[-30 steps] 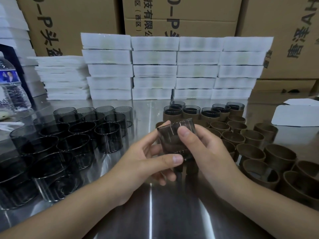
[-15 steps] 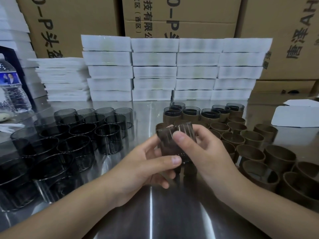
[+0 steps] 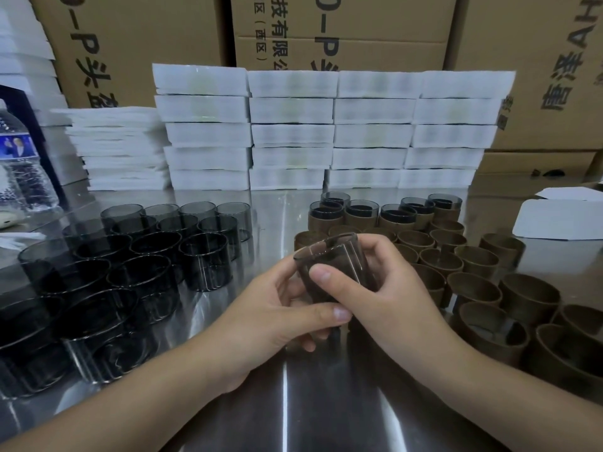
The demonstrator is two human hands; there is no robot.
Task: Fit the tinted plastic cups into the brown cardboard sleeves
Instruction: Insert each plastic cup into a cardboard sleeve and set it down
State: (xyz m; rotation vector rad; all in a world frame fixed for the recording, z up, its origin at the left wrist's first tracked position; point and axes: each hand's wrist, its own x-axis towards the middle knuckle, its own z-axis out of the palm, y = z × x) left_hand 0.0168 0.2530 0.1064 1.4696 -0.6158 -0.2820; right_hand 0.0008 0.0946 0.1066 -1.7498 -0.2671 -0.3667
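Held cup [image 3: 339, 256]: dark tinted, see-through plastic, rim squashed out of round, above the middle of the table [image 3: 284, 210].
Left hand [image 3: 270, 318]: curled round its base.
Right hand [image 3: 391, 295]: pinching its sides.
Loose cups [image 3: 156, 252]: upright, left side.
Empty sleeves [image 3: 473, 288]: brown, right side.

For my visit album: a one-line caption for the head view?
Left hand and right hand grip a tinted cup, loose cups left, empty brown sleeves right.

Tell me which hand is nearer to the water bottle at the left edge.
Left. The left hand is right of the water bottle and nearer the camera; the right hand lies beyond it, further right. Both hold one tinted cup.
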